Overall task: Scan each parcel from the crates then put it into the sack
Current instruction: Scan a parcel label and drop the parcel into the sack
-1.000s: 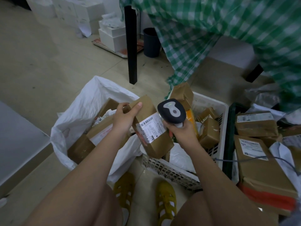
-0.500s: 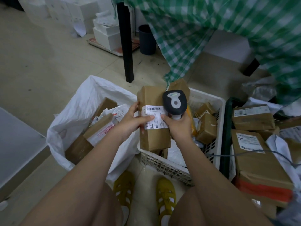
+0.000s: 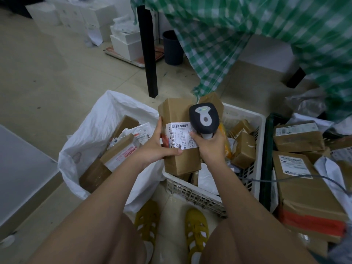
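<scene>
**Parcel held upright under the scanner**

The left hand grasps a tall brown parcel by its left edge: the fingers reach up along the side and the thumb lies across the front, just below the white shipping label. The parcel stands nearly upright, its lower end over the near-left corner of the white crate.

Just right of the left hand, the right hand is clenched round the grip of a dark grey barcode scanner. Its fingertips touch the right edge of the label, and the scanner's head sits over the parcel's upper right part, above the hand. A grey cable runs off to the right of this hand across a large carton.

Both forearms reach forward from the bottom of the view and converge on the parcel, wrists close together.

The white sack stands open to the left of the left hand, with several boxes and packets inside. More brown parcels lie in the crate to the right of the right hand.
</scene>
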The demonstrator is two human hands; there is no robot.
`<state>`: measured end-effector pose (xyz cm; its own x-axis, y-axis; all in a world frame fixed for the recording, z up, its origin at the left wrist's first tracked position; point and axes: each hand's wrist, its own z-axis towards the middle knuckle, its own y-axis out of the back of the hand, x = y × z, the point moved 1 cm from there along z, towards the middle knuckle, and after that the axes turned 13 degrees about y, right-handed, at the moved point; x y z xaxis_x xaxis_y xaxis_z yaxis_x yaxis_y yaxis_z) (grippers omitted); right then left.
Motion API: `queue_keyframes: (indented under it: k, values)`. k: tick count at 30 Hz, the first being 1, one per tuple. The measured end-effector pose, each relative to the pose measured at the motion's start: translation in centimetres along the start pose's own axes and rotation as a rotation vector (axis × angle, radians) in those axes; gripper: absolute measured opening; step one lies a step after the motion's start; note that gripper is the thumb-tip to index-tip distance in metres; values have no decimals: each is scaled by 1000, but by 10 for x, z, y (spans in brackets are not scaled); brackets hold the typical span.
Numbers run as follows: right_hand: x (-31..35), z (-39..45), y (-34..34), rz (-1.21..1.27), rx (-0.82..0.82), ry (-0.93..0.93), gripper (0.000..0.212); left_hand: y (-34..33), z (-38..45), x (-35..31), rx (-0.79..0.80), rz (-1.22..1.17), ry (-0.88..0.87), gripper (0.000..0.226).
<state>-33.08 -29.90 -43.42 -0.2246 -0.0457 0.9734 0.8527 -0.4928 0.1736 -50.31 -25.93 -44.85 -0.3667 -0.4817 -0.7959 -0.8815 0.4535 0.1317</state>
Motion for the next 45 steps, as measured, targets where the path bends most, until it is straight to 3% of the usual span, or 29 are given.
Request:
queue_keyframes:
  k: [3, 8, 15, 21, 31, 45]
  values:
    - [7, 1, 5, -10, -23, -1, 25, 1, 1, 1, -113, 35, -9, 132]
    - [24, -4, 20, 55, 153, -125, 11, 5, 5, 0, -170, -2, -12, 91]
    - [28, -26, 31, 57, 328, -175, 21, 1, 4, 3, -200, -24, 0, 86]
    - [28, -27, 34, -47, 291, -173, 18, -1, 6, 4, -197, -6, 4, 98]
    - [32, -30, 37, -119, 319, -168, 20, -2, 6, 3, -211, -23, -14, 96]
    - [34, -30, 35, -23, 316, -197, 12, 2, 7, 5, -211, -31, -8, 99]
